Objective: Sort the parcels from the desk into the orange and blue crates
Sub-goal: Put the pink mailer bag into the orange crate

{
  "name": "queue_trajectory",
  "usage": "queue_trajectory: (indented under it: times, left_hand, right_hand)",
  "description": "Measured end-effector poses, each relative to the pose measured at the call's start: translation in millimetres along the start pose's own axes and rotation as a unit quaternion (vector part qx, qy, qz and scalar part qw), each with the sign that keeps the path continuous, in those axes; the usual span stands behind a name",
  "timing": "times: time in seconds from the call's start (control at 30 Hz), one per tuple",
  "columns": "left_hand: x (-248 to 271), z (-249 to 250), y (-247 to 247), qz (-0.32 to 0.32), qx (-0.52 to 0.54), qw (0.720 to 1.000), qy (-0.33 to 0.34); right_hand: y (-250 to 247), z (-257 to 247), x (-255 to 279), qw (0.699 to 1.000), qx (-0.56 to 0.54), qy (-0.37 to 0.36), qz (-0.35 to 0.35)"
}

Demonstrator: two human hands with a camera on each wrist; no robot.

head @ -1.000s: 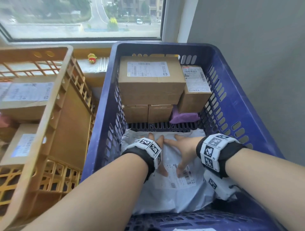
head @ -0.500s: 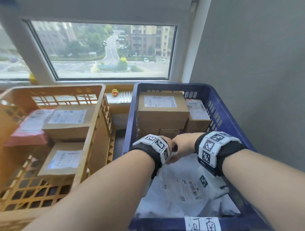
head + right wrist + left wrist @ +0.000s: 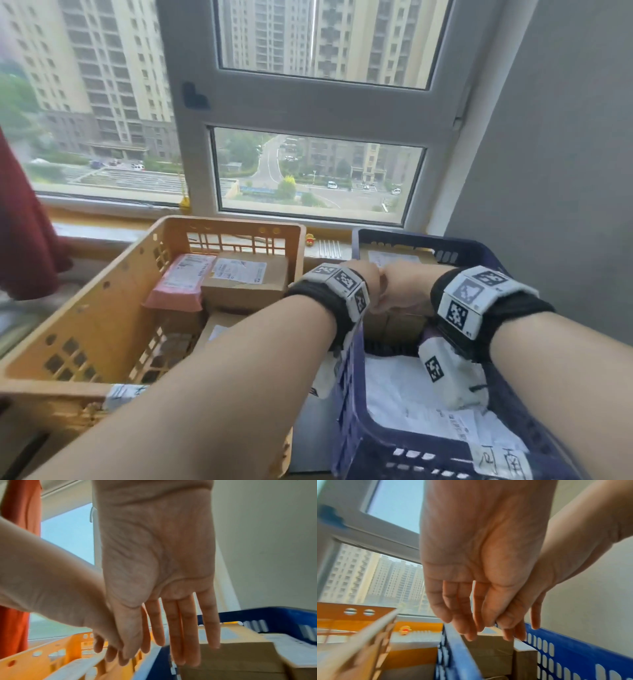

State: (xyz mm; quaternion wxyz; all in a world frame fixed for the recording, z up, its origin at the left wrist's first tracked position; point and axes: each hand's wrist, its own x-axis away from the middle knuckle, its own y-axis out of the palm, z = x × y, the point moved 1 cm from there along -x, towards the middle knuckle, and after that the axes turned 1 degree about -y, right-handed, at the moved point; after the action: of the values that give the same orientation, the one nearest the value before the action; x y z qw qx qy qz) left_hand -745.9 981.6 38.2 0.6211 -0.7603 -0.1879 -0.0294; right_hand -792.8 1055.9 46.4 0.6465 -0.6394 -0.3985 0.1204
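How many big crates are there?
2. The orange crate sits on the left and the blue crate on the right, both under the window. Others may be out of view.

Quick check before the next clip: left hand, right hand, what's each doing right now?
Left hand: open, fingers relaxed, holding nothing, above the blue crate.
Right hand: open, fingers straight, holding nothing, beside the left.

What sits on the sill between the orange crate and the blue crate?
A small yellow toy duck sits there, between the orange crate and the blue crate; the head and left wrist views show it.
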Motion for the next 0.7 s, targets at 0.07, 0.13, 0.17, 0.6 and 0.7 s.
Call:
queue_trajectory:
  times: [0.07, 0.13, 0.17, 0.6, 0.7]
  left_hand:
    - [8, -20, 9, 0.033, 0.076, 0.997, -0.005]
    - [29, -45, 17, 0.045, 0.157, 0.985, -0.048]
    - [36, -58, 24, 0.045, 0.174, 0.982, -0.059]
    - [189, -239, 136, 0.101, 0.281, 0.933, -0.202]
    - [226, -280, 163, 0.114, 0.292, 0.916, -0.251]
  right_hand:
    - [1, -28, 2, 1.000, -0.023, 0.001, 0.009]
    - [4, -58, 1, 1.000, -0.015, -0.010, 0.013]
    - [6, -74, 2, 1.000, -0.001, -0.019, 0.013]
    - [61, -315, -1, 0.984, 0.061, -0.160, 0.059]
    - [76, -373, 2, 0.976, 0.025, -0.205, 0.070]
